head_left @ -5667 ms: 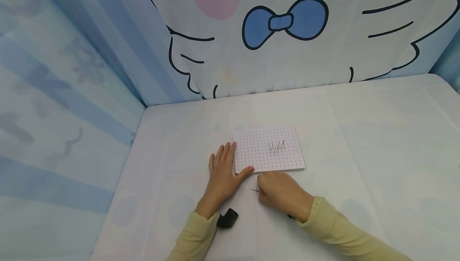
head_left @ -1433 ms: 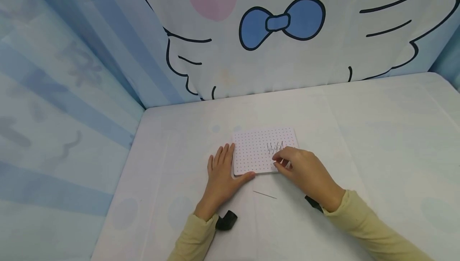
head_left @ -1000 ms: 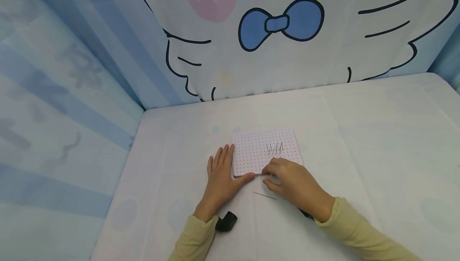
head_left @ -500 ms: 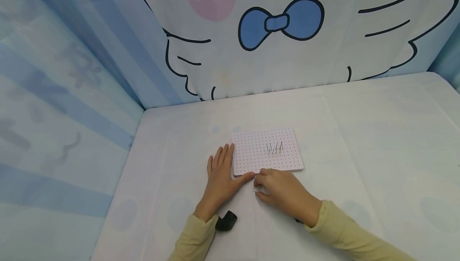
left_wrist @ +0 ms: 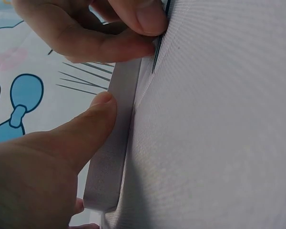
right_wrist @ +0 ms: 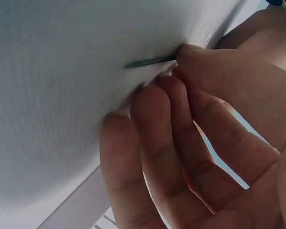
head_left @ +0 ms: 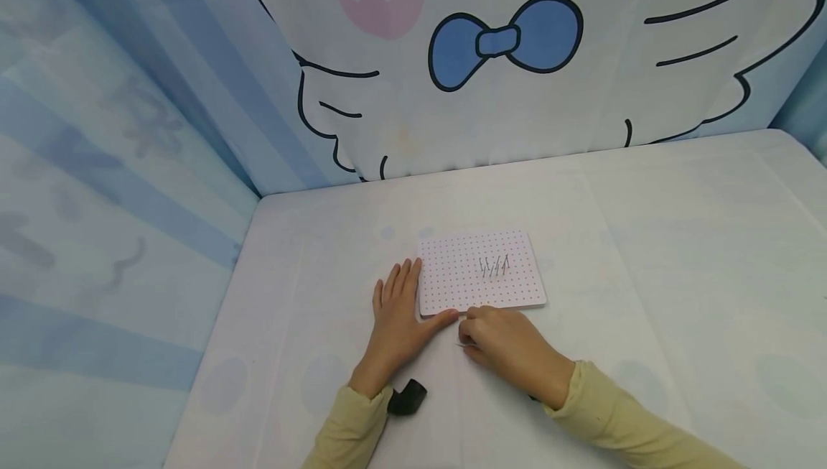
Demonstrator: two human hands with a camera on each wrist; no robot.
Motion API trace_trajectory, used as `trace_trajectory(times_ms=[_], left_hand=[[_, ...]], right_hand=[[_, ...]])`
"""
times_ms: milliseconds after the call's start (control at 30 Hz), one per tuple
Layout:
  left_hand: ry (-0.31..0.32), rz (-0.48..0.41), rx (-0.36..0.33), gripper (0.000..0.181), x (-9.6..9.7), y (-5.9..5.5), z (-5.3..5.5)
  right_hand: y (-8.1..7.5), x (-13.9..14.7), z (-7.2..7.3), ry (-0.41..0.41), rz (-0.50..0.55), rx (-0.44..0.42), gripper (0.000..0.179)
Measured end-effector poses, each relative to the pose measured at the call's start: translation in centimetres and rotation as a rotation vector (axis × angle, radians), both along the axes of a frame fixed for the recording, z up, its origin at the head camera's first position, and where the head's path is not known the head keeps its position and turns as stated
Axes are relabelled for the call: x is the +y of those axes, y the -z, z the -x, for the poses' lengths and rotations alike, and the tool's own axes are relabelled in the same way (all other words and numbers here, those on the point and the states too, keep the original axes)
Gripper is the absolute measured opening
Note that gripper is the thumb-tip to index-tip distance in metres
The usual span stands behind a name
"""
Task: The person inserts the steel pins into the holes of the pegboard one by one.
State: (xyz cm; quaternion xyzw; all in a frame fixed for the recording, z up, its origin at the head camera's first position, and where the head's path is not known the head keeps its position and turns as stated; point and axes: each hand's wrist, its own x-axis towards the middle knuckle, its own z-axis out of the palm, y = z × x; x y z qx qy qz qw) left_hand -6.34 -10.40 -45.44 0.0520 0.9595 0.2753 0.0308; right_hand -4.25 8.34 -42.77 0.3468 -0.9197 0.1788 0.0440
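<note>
A white pegboard with a grid of small holes lies on the table. Several thin needles stand slanted in its right half; the left wrist view shows them beyond the board's side. My left hand is spread at the board's near left corner, fingers along the left side and thumb at the front edge. Just in front of the board, my right hand pinches a loose dark needle between thumb and fingertips, low at the tablecloth. In the left wrist view one end of this needle sticks out; the rest is hidden behind the fingers.
A pale cloth covers the table. A black wrist device sits at the left cuff. Behind the table hangs a curtain printed with a cartoon figure, and a blue striped one hangs at the left.
My right hand has come from over the board's right side back to the table in front and now pinches the needle that lay there. My left hand has stayed put.
</note>
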Motion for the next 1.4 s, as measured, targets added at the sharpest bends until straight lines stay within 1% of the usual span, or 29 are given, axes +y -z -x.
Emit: trace_trajectory(times_ms=[267,433,567,667,833,933,1133,1300,1400], left_hand=[[-0.006,0.005,-0.007,0.104,0.0,0.0,-0.1],[-0.008,0.005,-0.009,0.104,0.1,0.1,0.0],[-0.007,-0.004,-0.006,0.104,0.1,0.1,0.0],[-0.008,-0.003,-0.004,0.104,0.1,0.0,0.0],[-0.005,-0.001,0.01,0.104,0.1,0.0,-0.1],[-0.006,0.005,0.005,0.105,0.1,0.0,0.0],[-0.007,0.003,-0.002,0.105,0.0,0.2,0.0],[-0.004,0.003,0.001,0.104,0.0,0.2,0.0],[-0.003,0.003,0.004,0.103,0.0,0.2,0.0]], right_hand=[[0.4,-0.2,-0.2,-0.011,-0.022,0.045,0.018],[0.8,-0.3,-0.4,-0.022,-0.07,0.122,0.01],[0.8,-0.5,-0.6,-0.018,-0.105,0.18,0.011],[0.7,-0.6,-0.8,-0.02,-0.124,0.195,0.012],[0.7,-0.7,-1.0,-0.018,-0.144,0.196,0.014],[0.8,-0.8,-1.1,-0.006,-0.147,0.184,0.013],[0.8,-0.8,-1.1,0.0,-0.144,0.193,0.01],[0.7,-0.4,-0.7,0.029,-0.092,0.127,0.007],[0.4,0.1,-0.5,0.026,-0.065,0.075,0.012]])
